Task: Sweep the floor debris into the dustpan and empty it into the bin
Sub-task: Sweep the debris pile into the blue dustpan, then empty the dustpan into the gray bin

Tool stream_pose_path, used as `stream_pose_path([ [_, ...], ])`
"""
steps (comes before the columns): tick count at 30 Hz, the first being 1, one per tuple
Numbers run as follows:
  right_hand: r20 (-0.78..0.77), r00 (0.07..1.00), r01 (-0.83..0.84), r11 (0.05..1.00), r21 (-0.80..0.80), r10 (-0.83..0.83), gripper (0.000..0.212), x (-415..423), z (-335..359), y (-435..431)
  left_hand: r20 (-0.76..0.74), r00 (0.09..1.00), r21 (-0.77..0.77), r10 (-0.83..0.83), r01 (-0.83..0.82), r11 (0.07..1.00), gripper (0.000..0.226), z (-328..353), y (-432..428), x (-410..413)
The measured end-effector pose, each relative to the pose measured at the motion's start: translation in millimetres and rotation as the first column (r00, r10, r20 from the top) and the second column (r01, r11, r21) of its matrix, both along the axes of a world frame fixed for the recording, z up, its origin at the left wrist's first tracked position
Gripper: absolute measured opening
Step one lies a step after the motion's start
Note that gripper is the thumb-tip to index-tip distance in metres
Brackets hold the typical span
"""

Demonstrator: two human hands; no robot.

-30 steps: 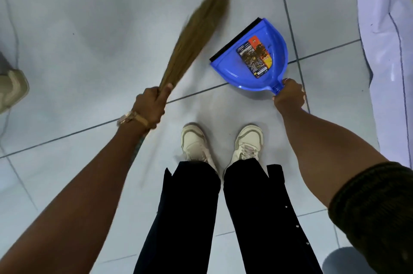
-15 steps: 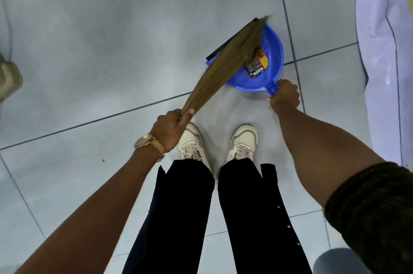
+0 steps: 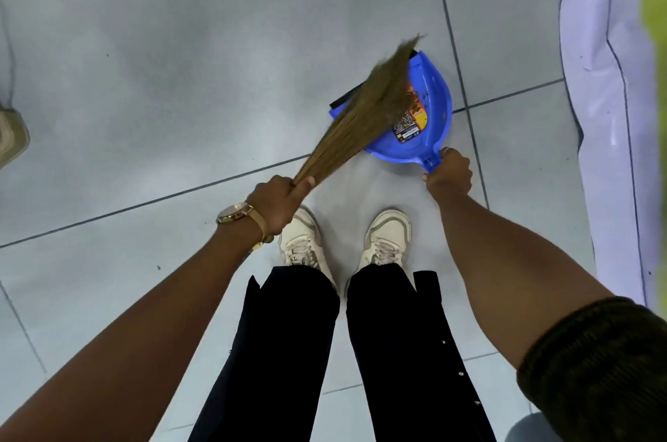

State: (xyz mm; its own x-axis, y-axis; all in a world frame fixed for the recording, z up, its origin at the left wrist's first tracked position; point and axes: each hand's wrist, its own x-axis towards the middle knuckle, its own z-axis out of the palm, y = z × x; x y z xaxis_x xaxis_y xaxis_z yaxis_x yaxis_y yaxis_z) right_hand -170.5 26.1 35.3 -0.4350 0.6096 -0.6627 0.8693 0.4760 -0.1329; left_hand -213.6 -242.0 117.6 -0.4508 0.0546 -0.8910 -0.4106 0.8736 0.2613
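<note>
Dustpan [image 3: 431, 124], blue, sits on the grey tiled floor [image 3: 180, 62] just ahead of our shoes [image 3: 386, 236]. Our right hand [image 3: 449, 176] clamps its handle. Our left hand [image 3: 279, 203] grips the grass broom [image 3: 364, 109], whose bristles lie across the dustpan's mouth. Dark specks dot the dustpan's inside.

Glossy, smooth pale grey tiled floor [image 3: 216, 62], faintly reflective, with thin dark grout lines. Shiny moulded blue plastic dustpan [image 3: 438, 106] with a matt black rubbery front lip [image 3: 344, 99] and a printed glossy paper label [image 3: 411, 122]; dry, coarse, straw-like brown grass-fibre broom [image 3: 364, 117], matt and wispy at the tips. Polished gold-toned metal wristwatch [image 3: 236, 214], matt black cloth trousers [image 3: 288, 351], cream sneakers [image 3: 303, 243] of leather-like finish, ribbed dark olive knitted cuff [image 3: 599, 369], smooth white sheet [image 3: 595, 117] with a slight sheen.
</note>
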Motion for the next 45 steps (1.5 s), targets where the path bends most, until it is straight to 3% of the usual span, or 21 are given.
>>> stream_pose_path([
  [8,-0.002,0.995,0.098,0.995,-0.028,-0.098,0.027,21.8,28.6,-1.4,-0.055,0.999,0.002,0.004,-0.004,1.0,0.058,97.4,-9.1,35.7],
  [15,-0.075,0.977,0.189,0.974,-0.126,-0.199,0.034,42.5,136.8,-12.5,-0.227,0.931,0.123,0.285,-0.263,0.957,0.046,210.1,-24.0,18.0],
  [17,-0.083,0.969,0.219,0.966,-0.139,-0.231,0.037,54.7,169.5,-19.0,-0.272,0.922,0.121,0.277,-0.253,0.96,0.049,227.7,-24.6,11.7],
  [23,-0.151,0.9,0.386,0.908,-0.159,-0.409,0.035,103.3,272.1,-35.5,-0.396,0.914,-0.078,-0.084,0.058,0.995,0.041,266.7,-6.9,1.8],
  [27,-0.149,0.798,0.565,0.811,-0.155,-0.584,0.017,156.3,328.0,-46.3,-0.281,0.932,-0.107,-0.229,0.206,0.973,0.054,286.9,16.4,12.4],
  [29,-0.164,0.739,0.637,0.757,-0.144,-0.653,0.017,190.1,347.8,-48.3,-0.207,0.918,-0.099,-0.338,0.324,0.941,0.073,293.6,32.1,23.9],
  [34,-0.163,0.578,0.793,0.597,-0.121,-0.8,0.024,281.6,372.2,-50.6,-0.19,0.806,-0.045,-0.561,0.563,0.825,0.079,303.0,76.2,80.1],
  [40,-0.157,0.348,0.919,0.369,-0.137,-0.924,0.029,397.8,375.7,-48.6,-0.262,0.557,-0.025,-0.788,0.812,0.583,0.071,299.6,125.7,186.8],
  [45,-0.151,0.197,0.966,0.218,-0.139,-0.969,0.027,499.9,380.7,-45.2,-0.321,0.376,-0.033,-0.869,0.913,0.407,0.07,295.0,171.2,296.8],
])
